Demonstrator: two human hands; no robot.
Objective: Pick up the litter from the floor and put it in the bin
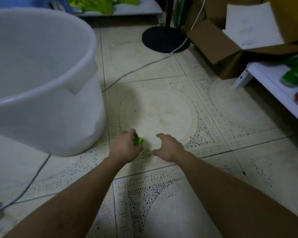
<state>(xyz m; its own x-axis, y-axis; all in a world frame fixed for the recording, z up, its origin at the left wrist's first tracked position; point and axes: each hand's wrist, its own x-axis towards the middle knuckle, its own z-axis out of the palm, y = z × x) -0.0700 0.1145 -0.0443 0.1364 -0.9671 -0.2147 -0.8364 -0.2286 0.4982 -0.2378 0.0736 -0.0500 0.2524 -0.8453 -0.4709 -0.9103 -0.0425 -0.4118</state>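
My left hand is low over the tiled floor, its fingers closed around a small crumpled green piece of litter that pokes out on the hand's right side. Just to the right, my right hand hovers over the floor with fingers curled apart and nothing in it. The big white translucent bin stands on the floor to the left, its wall a short way from my left hand. Its inside looks pale and I cannot make out contents.
A grey cable runs across the floor from behind the bin to a black round stand base. Open cardboard boxes sit at the back right. A white low shelf with green packets lines the right side.
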